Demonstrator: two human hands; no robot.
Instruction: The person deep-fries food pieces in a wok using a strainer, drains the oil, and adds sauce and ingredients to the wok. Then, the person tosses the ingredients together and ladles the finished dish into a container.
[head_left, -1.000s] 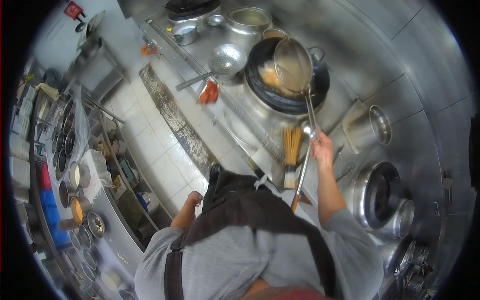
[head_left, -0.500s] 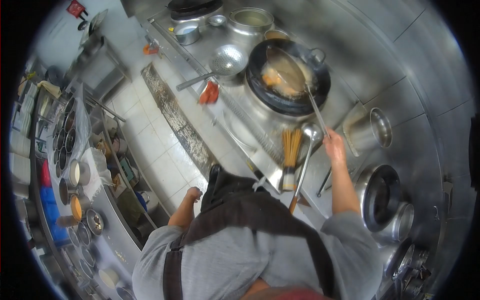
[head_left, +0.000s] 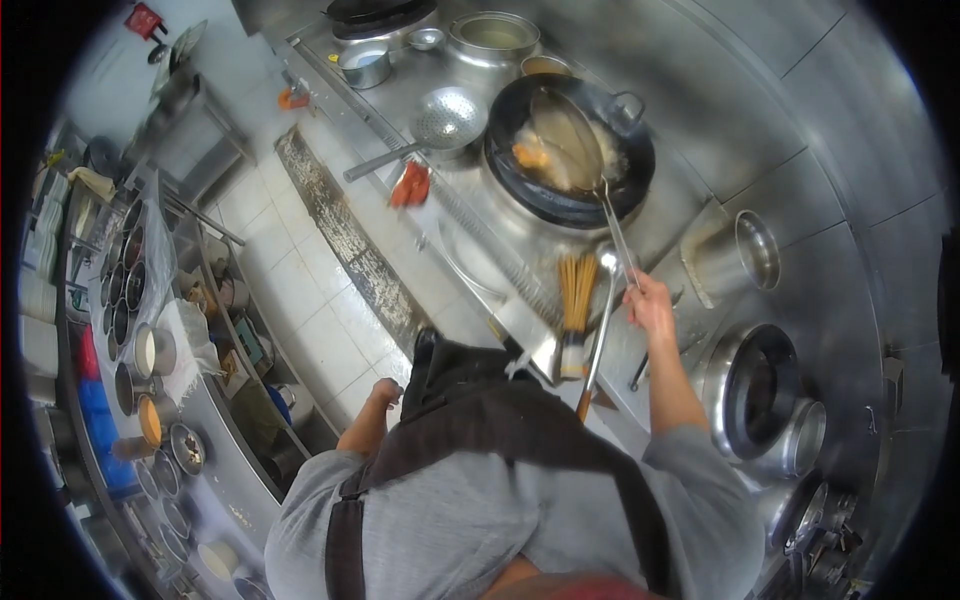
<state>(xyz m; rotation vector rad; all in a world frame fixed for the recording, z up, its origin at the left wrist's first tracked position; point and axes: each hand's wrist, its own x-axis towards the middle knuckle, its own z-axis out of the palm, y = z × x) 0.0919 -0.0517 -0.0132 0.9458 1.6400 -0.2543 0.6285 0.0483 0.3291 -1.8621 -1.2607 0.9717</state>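
Observation:
My right hand is wrapped round the long handle of a mesh skimmer. The skimmer's round head dips into the black wok, over pale bubbling liquid. Orange-yellow pieces of food float at the left of the skimmer's head. My left hand hangs low beside my apron with its fingers curled; whether it holds something I cannot make out. Just left of my right hand, a bamboo brush and a steel ladle lie on the stove front.
A perforated strainer rests left of the wok, near a red cloth. Steel pots stand behind it. A metal jug and a second wok are at the right. A counter with several containers runs along the left.
My right hand has moved a little left and down, and the skimmer's head has turned in the wok. My left hand stays low at my side.

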